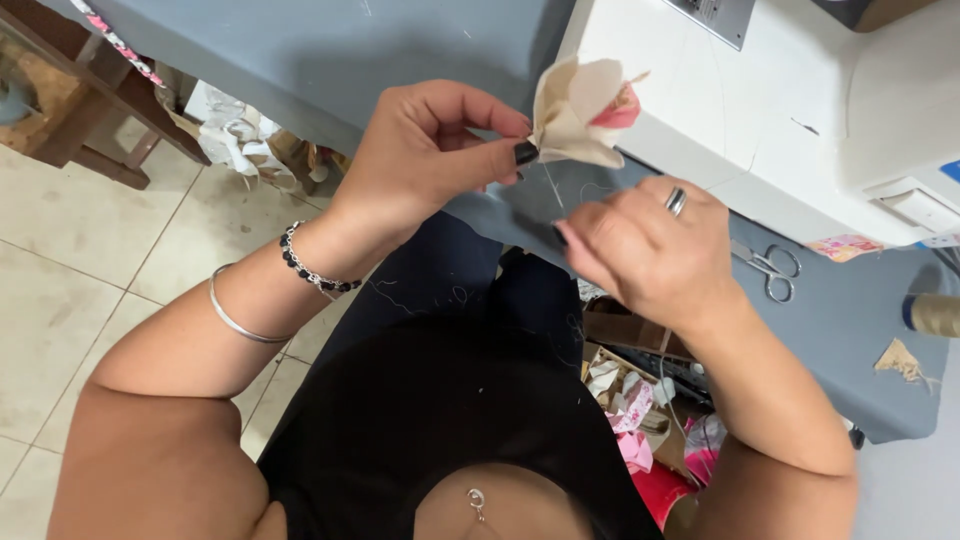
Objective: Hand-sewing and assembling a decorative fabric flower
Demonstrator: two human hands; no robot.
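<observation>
Both hands are busy: our left hand (420,150) pinches the cream fabric flower (580,110) at 12 o'clock, while our right hand (640,245) is closed, seemingly on a thin thread (550,185) below it. We judge stitching is underway; a steady pull seems needed next.

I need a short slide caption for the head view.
Left hand pinches a cream fabric flower; right hand pulls thread beneath it, near scissors.

scissors (770,268) (on grey table (850,330)), thread spool (935,315), white sewing machine (800,110)
</observation>
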